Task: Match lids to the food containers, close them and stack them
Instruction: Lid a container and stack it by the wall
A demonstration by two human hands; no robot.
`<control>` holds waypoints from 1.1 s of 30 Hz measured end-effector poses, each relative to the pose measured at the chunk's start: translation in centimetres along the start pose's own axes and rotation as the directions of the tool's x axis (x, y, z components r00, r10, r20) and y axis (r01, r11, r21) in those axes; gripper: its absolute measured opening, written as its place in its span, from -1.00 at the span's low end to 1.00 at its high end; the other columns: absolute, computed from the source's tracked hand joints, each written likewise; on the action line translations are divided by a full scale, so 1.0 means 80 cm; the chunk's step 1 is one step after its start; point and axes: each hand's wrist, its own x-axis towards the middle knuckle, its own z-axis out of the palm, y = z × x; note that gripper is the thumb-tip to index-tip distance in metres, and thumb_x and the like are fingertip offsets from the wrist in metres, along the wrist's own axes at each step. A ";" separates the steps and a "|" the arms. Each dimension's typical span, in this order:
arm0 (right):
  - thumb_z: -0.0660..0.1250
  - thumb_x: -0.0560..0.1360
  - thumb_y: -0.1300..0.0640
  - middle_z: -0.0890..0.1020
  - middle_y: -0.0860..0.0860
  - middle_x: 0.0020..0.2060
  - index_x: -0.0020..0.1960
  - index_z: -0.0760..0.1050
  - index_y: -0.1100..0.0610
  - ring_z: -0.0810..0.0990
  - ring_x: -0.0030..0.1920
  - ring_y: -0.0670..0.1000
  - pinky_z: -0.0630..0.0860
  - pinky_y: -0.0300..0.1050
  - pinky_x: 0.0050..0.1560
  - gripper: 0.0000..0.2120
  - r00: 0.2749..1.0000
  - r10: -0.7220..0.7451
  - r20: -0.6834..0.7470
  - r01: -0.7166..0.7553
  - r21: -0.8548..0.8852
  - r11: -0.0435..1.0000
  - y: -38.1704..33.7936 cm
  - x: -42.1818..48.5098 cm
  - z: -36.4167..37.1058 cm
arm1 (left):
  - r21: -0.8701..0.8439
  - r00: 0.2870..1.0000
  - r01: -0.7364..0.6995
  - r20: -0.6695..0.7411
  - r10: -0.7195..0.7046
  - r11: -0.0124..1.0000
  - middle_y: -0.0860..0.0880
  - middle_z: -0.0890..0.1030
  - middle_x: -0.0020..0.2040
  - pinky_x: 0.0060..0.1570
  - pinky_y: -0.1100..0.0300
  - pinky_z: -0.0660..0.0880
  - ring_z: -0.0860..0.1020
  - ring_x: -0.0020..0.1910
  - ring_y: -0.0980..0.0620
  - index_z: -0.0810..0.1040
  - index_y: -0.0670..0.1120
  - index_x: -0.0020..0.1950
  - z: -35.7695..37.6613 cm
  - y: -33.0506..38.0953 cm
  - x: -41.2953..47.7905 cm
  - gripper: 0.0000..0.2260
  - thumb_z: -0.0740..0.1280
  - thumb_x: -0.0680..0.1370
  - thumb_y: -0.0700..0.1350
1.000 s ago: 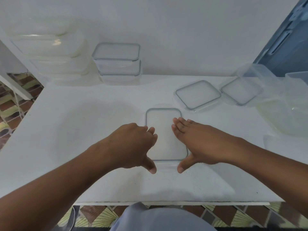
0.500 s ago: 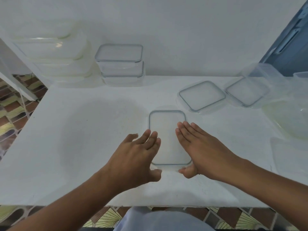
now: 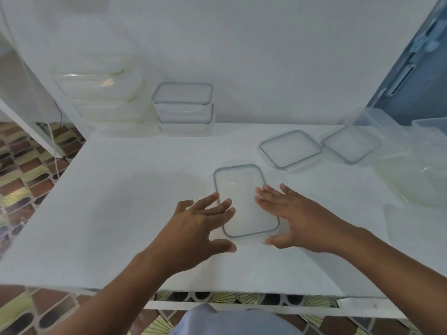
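The lidded container sits mid-bench between both hands: the left hand overlaps its left edge and the right hand its right. The fingers of both are spread and released, grasping nothing, though I cannot tell whether they touch the lid. A stack of closed containers stands at the back.

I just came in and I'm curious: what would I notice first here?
The left hand and right hand spread open on either side of a clear rectangular lid with a grey rim on the white table. Farther right lie two clear square lids; closed clear containers stand stacked by the wall.
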 end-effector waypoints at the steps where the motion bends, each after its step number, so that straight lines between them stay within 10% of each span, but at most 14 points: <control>1: 0.35 0.55 -0.19 -0.20 -0.35 0.49 0.54 -0.17 -0.12 -0.45 0.31 -0.56 -0.38 -0.39 0.46 -0.18 1.000 -0.003 0.015 0.003 0.000 1.000 0.005 -0.004 -0.005 | 0.010 1.000 -0.018 -0.014 0.018 1.000 0.31 0.25 0.56 0.47 -0.05 0.18 0.04 0.62 0.20 0.37 0.19 0.55 0.000 0.002 -0.003 -0.29 0.07 0.48 0.47; 8: 0.34 0.61 0.07 0.08 -0.37 0.48 0.55 0.19 -0.17 -0.12 0.52 -0.32 -0.28 -0.29 0.50 -0.41 0.997 0.019 -0.074 -0.030 -0.147 0.989 0.049 -0.002 -0.021 | 0.088 0.990 -0.123 -0.055 0.128 0.988 0.30 0.38 0.52 0.33 -0.04 0.26 0.28 0.51 0.06 0.44 0.18 0.50 0.007 0.036 -0.009 -0.55 0.20 0.63 0.23; 14: 0.15 0.61 0.33 0.24 -0.29 0.53 0.53 0.28 -0.19 0.13 0.58 -0.13 0.14 -0.17 0.48 -0.39 0.959 0.144 -0.244 -0.181 -0.139 0.974 0.056 0.015 -0.016 | -0.183 0.976 -0.175 -0.160 0.146 0.967 0.25 0.46 0.48 0.35 -0.02 0.38 0.36 0.39 0.09 0.51 0.09 0.48 0.016 0.052 0.014 -0.61 0.37 0.64 -0.03; 18: 0.27 0.63 0.04 0.44 -0.22 0.44 0.43 0.49 -0.10 0.37 0.47 -0.14 0.29 -0.18 0.39 -0.63 0.847 0.261 -0.463 -0.228 0.127 0.965 0.033 0.001 -0.011 | -0.333 0.892 -0.125 -0.449 -0.041 0.935 0.17 0.64 0.30 0.19 -0.06 0.52 0.54 0.22 0.13 0.66 0.02 0.30 -0.007 0.014 0.022 -0.66 0.39 0.57 0.10; 23: 0.30 0.45 -0.39 0.06 -0.33 0.53 0.58 0.16 -0.17 -0.01 0.50 -0.33 0.04 -0.24 0.49 -0.21 0.964 0.249 -0.099 -0.226 0.199 0.954 0.007 -0.011 -0.015 | -0.157 0.985 0.120 -0.107 -0.138 0.980 0.20 0.48 0.46 0.36 0.06 0.37 0.35 0.43 0.16 0.57 0.08 0.42 -0.014 -0.035 0.021 -0.45 0.40 0.49 0.28; 33: 0.14 0.67 -0.16 -0.04 -0.19 0.61 0.63 0.03 -0.06 -0.08 0.59 -0.16 -0.05 -0.25 0.50 -0.39 0.977 0.211 -0.015 -0.211 0.004 0.978 0.025 0.008 -0.019 | -0.027 0.981 0.077 -0.175 -0.081 0.997 0.16 0.65 0.26 0.21 0.14 0.48 0.50 0.39 0.02 0.70 0.05 0.23 -0.021 -0.023 0.027 -0.69 0.53 0.51 0.05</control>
